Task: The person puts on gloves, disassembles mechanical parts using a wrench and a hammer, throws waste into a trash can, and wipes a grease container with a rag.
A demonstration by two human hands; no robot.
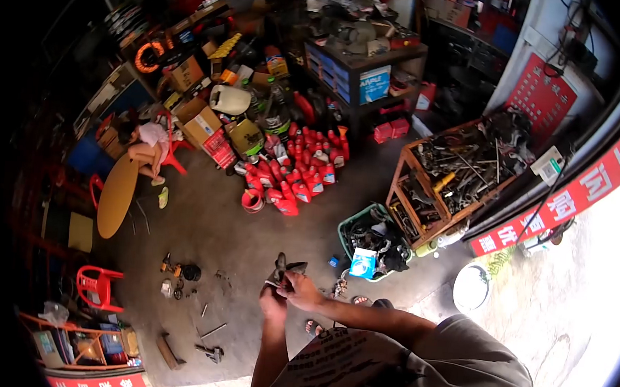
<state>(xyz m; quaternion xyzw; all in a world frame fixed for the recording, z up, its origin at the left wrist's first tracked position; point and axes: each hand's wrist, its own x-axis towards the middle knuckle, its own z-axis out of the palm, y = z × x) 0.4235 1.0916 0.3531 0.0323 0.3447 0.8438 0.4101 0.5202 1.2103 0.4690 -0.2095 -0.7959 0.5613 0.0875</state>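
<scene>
In front of my chest both hands come together at a small dark part (281,265), which looks like metal with a rounded knob and a flat dark wing; its exact kind I cannot make out. My left hand (273,302) is closed at its lower end, near a thin pale edge. From the right, my right hand (302,292) reaches across with fingers closed on the same part. The fingers partly cover it. On the floor to the left lie a hammer-like tool (213,353), a thin rod (213,330) and a yellow-and-black power tool (171,265).
Red bottles (297,171) crowd the floor ahead. A green crate (350,228) of parts stands beside a wooden tool bench (428,237). At left are a round table (117,196), a red chair (98,285) and a seated person (151,145). A white bucket (472,288) sits at right.
</scene>
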